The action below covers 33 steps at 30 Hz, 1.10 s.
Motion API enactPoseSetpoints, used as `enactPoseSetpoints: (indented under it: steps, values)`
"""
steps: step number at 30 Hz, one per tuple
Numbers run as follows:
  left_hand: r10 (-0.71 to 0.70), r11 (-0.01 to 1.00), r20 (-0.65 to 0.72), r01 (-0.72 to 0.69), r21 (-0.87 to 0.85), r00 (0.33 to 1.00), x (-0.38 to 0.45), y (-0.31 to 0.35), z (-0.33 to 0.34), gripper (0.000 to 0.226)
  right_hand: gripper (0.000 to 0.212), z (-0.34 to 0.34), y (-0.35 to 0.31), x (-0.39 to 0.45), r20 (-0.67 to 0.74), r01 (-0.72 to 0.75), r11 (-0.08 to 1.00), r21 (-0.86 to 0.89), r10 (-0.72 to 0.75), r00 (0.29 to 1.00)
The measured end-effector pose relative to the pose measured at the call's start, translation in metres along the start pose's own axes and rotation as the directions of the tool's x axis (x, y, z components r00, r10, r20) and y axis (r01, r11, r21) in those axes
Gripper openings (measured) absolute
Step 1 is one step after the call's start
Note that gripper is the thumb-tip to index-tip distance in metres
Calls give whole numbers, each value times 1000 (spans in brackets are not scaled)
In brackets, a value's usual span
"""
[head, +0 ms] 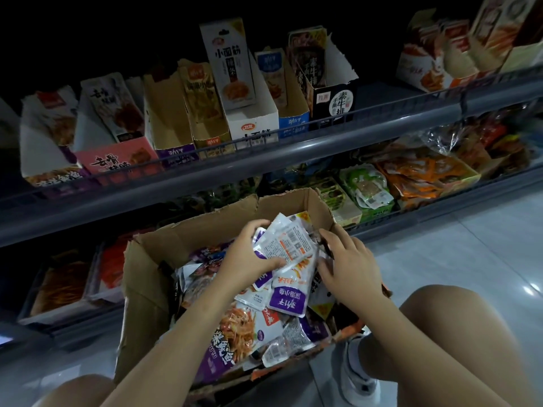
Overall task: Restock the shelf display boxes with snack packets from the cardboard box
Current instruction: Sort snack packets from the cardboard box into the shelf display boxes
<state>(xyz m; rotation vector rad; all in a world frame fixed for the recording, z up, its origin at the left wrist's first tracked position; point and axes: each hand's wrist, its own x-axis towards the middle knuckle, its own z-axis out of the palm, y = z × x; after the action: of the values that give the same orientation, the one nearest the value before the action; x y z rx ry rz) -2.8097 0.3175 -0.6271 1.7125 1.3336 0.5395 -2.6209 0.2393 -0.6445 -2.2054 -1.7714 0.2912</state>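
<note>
An open cardboard box (147, 283) sits on the floor between my knees, full of white and purple snack packets (289, 301). My left hand (246, 257) grips a small bunch of white packets (289, 245) above the pile, fingers curled round their left edge and thumb pressing on the front. Beside that bunch, my right hand (345, 259) lies with its fingers spread and lightly bent against the right side. Open-topped display boxes (252, 124) stand in a row on the upper shelf, among them a purple-fronted one (173, 133) that looks nearly empty.
A grey shelf rail (264, 168) runs across in front of the display boxes. The lower shelf (411, 183) holds green and orange bagged snacks. More trays (67, 283) sit low at the left. Pale floor tiles (470, 259) spread to the right. My shoe (357, 374) stands by the box.
</note>
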Motion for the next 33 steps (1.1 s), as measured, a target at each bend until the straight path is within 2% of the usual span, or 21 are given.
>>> enactPoseSetpoints:
  steps: [4,7,11,15,18,20,22,25,28,30,33]
  values:
    - [63,998,-98,-66,-24,993,-5,6,-22,68,55,0,-3,1,-48,-8,998,61,11,999]
    - [92,992,-135,-102,-73,987,-11,8,-36,69,64,-5,-13,3,-101,25,991,132,-11,995]
    - [117,980,-206,-146,-133,971,-16,8,-56,68,80,-12,-38,17,-83,98,974,206,-82,993]
    - [94,957,-266,-161,-240,959,-17,2,-73,61,84,-12,-71,37,-65,149,959,241,-137,988]
    - [56,937,-286,-149,-316,957,-18,-5,-87,60,91,-12,-91,49,-48,124,962,245,-115,992]
    - [19,925,-295,-129,-358,955,-19,-10,-98,64,83,-13,-102,54,-22,92,945,314,-89,996]
    - [-39,916,-291,-82,-392,956,-21,-14,-106,75,68,-10,-109,58,-5,81,920,383,-86,996]
    - [-178,857,-266,17,-515,947,-22,-17,-113,87,66,-5,-117,58,28,58,868,493,-82,996]
    - [-285,750,-202,87,-655,937,-22,-21,-113,62,65,-3,-123,58,-8,68,825,562,-77,997]
    - [-329,678,-124,142,-722,936,-21,-22,-111,44,67,0,-124,59,-46,102,834,542,-92,995]
    - [-335,606,-18,200,-770,942,-19,-24,-106,37,59,2,-124,59,-56,100,822,560,-83,995]
